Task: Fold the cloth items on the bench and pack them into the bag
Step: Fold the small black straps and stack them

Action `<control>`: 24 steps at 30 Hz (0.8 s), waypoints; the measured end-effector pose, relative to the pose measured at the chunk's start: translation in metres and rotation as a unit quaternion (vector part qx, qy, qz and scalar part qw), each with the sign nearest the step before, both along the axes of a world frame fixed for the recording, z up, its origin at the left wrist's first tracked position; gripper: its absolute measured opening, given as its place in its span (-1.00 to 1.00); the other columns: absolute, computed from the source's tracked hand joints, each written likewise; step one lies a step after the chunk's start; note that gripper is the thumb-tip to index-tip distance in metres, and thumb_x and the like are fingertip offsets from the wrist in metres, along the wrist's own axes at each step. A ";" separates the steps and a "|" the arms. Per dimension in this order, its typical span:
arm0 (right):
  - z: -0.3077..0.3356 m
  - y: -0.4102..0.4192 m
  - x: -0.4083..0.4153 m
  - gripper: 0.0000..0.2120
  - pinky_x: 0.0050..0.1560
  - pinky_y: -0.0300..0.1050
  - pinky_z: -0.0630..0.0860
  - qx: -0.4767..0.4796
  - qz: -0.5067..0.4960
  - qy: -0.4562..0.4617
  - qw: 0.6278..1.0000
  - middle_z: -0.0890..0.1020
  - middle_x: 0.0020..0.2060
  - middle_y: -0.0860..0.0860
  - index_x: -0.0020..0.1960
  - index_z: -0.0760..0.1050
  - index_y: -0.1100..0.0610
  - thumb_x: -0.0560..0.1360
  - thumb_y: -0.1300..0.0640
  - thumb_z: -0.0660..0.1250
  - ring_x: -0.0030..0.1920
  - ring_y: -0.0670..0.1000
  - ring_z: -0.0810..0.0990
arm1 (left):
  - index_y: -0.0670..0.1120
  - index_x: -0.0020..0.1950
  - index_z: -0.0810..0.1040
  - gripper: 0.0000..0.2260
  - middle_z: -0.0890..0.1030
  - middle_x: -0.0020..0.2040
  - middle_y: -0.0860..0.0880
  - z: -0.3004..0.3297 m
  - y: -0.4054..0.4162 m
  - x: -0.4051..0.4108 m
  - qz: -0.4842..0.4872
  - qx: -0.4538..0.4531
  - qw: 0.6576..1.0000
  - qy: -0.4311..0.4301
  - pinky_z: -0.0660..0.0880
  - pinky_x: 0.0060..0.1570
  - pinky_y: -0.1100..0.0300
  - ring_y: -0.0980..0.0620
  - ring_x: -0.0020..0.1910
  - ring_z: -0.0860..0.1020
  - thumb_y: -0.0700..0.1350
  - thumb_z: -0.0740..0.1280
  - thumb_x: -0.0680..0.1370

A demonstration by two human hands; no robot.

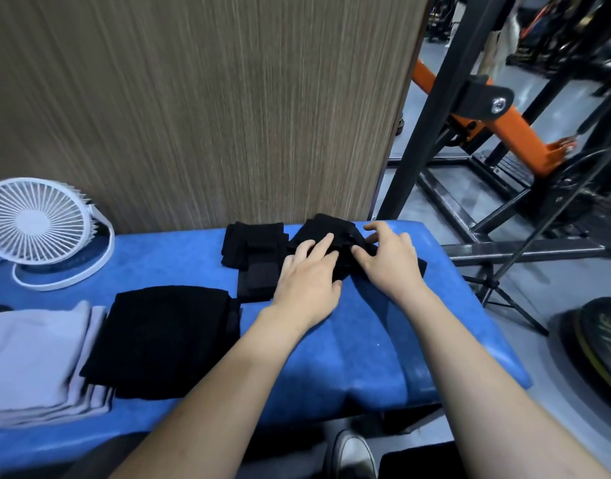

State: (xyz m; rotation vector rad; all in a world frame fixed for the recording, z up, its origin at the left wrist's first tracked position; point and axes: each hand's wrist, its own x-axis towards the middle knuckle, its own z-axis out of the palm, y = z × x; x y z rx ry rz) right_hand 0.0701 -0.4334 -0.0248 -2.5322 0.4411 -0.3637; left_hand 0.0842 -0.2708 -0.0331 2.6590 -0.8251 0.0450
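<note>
Pressing flat on a small black cloth [326, 233] at the far right of the blue worktop [366, 340], the left hand [307, 281] keeps its fingers straight; the right hand [390, 261] pinches a fold of it. A folded black cloth [159, 340] and grey towels [34, 357] lie left.

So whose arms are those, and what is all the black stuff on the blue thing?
There is no robot here. The picture comes from a camera worn on a person's head, looking down, so the arms are that person's own. The blue thing is a padded bench. The left hand presses flat on a small black cloth at the far end, and the right hand pinches a fold of it. Beside it lies another small black piece. Nearer are a folded black cloth and a stack of grey cloths. A white fan stands on the left. I see no bag.
</note>
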 end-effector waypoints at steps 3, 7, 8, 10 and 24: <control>-0.001 0.003 0.002 -0.55 0.23 0.01 0.29 -0.026 -0.009 0.010 1.000 0.58 0.22 -0.02 0.39 0.37 -0.01 0.55 -0.10 0.31 0.23 0.12 0.38 | -0.04 0.50 0.31 -0.54 0.02 0.63 0.10 -0.005 -0.001 0.001 -0.005 0.008 1.000 0.014 0.13 0.43 0.03 -0.05 0.55 0.04 0.01 0.23 0.62; -0.002 0.006 0.002 -0.43 0.24 0.05 0.25 -0.023 -0.011 0.043 0.999 0.58 0.22 0.01 0.49 0.24 -0.04 0.53 -0.13 0.28 0.29 0.16 0.34 | -0.01 0.47 0.35 -0.57 0.11 0.60 0.15 -0.005 -0.003 0.000 -0.003 -0.013 1.000 0.005 0.17 0.37 0.06 -0.06 0.48 0.14 0.00 0.25 0.60; -0.003 0.007 0.003 -0.43 0.23 0.04 0.25 -0.019 -0.009 0.037 0.999 0.58 0.21 0.01 0.49 0.24 -0.05 0.53 -0.12 0.29 0.28 0.15 0.34 | 0.00 0.47 0.35 -0.56 0.12 0.59 0.17 -0.004 -0.004 -0.001 -0.005 -0.018 1.000 0.005 0.18 0.36 0.06 -0.06 0.46 0.16 0.01 0.25 0.60; -0.001 0.007 0.004 -0.47 0.17 0.01 0.24 -0.017 -0.008 0.016 1.000 0.59 0.18 0.00 0.46 0.28 -0.06 0.52 -0.07 0.29 0.23 0.13 0.34 | 0.01 0.46 0.37 -0.57 0.14 0.57 0.20 -0.001 -0.006 -0.004 -0.012 -0.033 0.999 -0.002 0.21 0.32 0.07 -0.04 0.41 0.21 0.02 0.26 0.59; 0.002 -0.004 -0.016 -0.66 0.37 0.04 0.14 -0.074 0.089 -0.017 0.993 0.46 -0.05 -0.10 0.17 0.49 -0.08 0.42 0.15 0.34 0.09 0.05 0.36 | -0.09 0.22 0.62 -0.75 0.53 0.24 0.16 0.013 0.013 -0.028 -0.067 -0.222 0.972 0.032 0.41 0.16 0.30 0.18 0.16 0.52 -0.11 0.19 0.67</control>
